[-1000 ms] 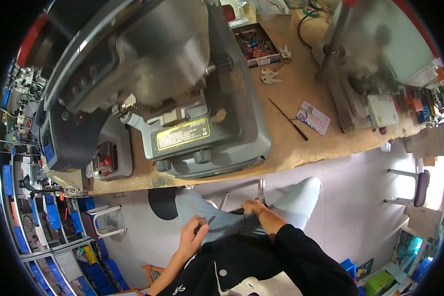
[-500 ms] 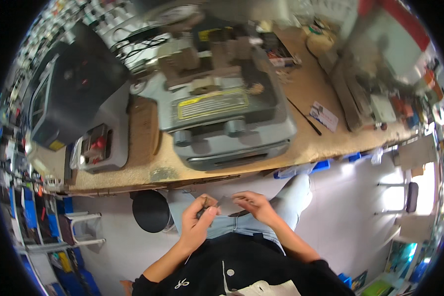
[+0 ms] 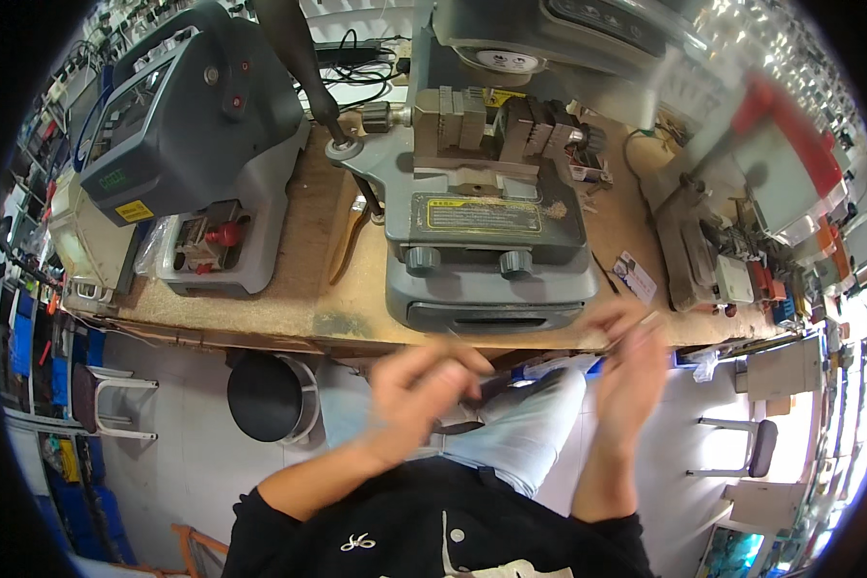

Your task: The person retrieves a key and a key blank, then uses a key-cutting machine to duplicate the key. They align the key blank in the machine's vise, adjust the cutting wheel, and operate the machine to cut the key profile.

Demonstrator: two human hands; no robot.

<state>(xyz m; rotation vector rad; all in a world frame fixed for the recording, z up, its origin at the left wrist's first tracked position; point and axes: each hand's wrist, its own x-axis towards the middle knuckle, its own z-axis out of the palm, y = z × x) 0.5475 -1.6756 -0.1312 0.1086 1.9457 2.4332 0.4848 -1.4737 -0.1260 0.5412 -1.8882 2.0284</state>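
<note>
Both hands are smeared by motion in front of the bench edge. My left hand (image 3: 414, 395) has curled fingers, with whatever it holds too blurred to name. My right hand (image 3: 624, 371), raised farther right, has bent fingers pinching a thin item that I cannot make out. Beyond them stands a grey key-cutting machine (image 3: 491, 279) with metal clamp jaws, two knobs and a yellow-bordered label. Right of it lie a thin black rod (image 3: 602, 270) and a printed card (image 3: 636, 276).
A second grey machine (image 3: 173, 144) with a red knob stands left, a red-and-grey machine (image 3: 689, 279) right. A wooden-handled brush (image 3: 345, 250) lies on the bench (image 3: 308, 299). Below are my legs, a black round stool (image 3: 265, 400) and a chair (image 3: 756, 448).
My view has shifted, showing more of the machines and their clamps. Both hands have risen toward the bench; my right hand has moved clearly rightward, away from my left.
</note>
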